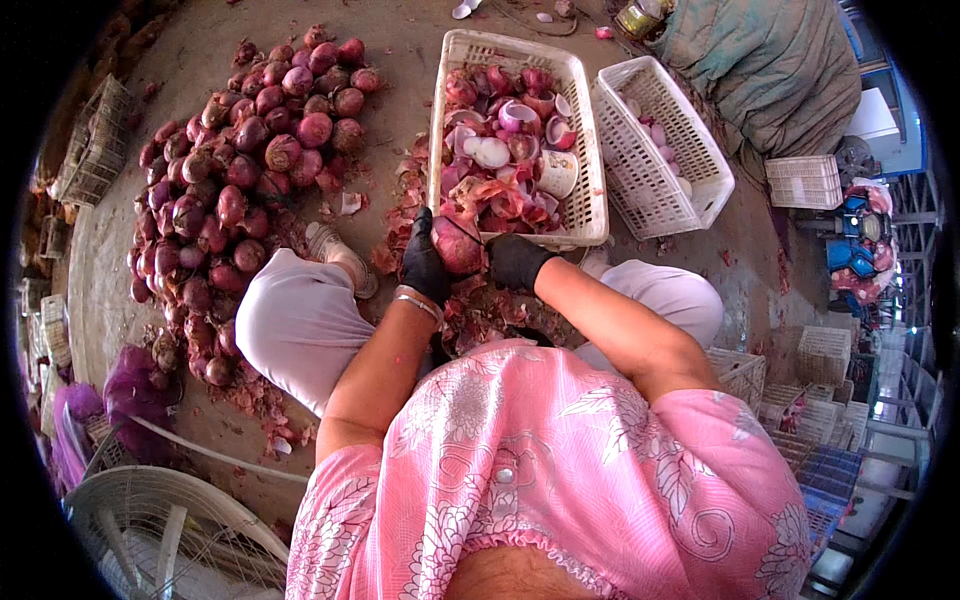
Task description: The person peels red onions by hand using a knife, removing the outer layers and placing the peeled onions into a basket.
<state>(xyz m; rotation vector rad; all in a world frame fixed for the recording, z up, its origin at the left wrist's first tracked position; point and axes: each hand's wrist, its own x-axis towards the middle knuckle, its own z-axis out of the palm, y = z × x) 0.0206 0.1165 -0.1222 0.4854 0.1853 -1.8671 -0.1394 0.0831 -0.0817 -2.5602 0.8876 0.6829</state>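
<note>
Between my two black-gloved hands is a large red onion (459, 246), close to the near edge of a white plastic crate (437, 130). My left hand (425, 262) is closed around the onion's left side. My right hand (518, 264) is closed at the onion's right, by the crate's near corner. A thin dark line crosses the onion towards the right hand, but what those fingers hold is too small to tell. Inside the crate lie red onion skins (500, 190), cut onion pieces (488, 152) and a white printed cup (558, 174).
Left of me, a big heap of red onions (240, 172) covers the floor. A second white crate (690, 200) with several peeled onions (655, 133) stands at the right. A round fan (170, 530) and purple mesh bags (140, 390) are at lower left; a grey-green cover (765, 70) lies at upper right.
</note>
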